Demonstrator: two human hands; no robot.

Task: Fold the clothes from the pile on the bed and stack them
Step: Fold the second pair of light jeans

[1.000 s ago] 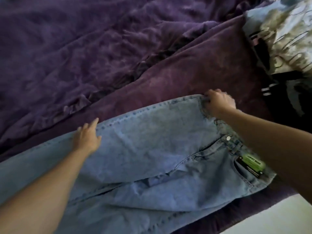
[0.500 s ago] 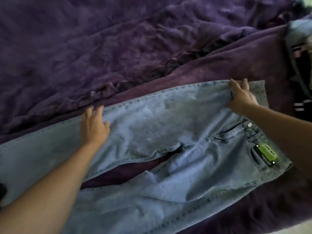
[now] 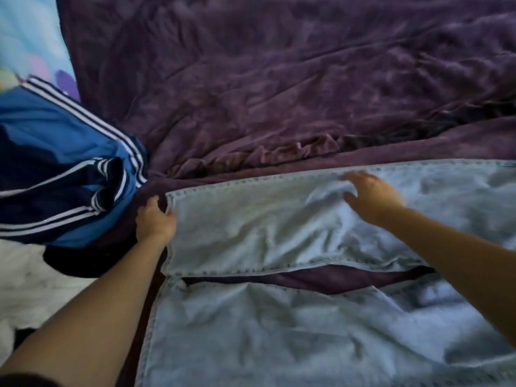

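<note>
Light blue jeans (image 3: 268,227) lie flat on the purple bedcover (image 3: 279,79), legs stretched to the left with a gap of purple between them. My left hand (image 3: 155,219) grips the hem of the far leg at its left end. My right hand (image 3: 371,194), blurred, lies palm down with fingers spread on the same leg further right, holding nothing. The nearer leg (image 3: 279,336) fills the bottom of the view. The waistband is out of view to the right.
A blue and navy tracksuit garment with white stripes (image 3: 64,174) lies bunched at the left, close to my left hand. A pale patterned cloth (image 3: 30,40) shows at the top left. White floor or sheet (image 3: 30,286) sits at the lower left.
The view has swung left from the waistband to the leg ends. My left hand slid to the far leg's hem and closed on it. My right hand left the waist and moved onto the leg.
</note>
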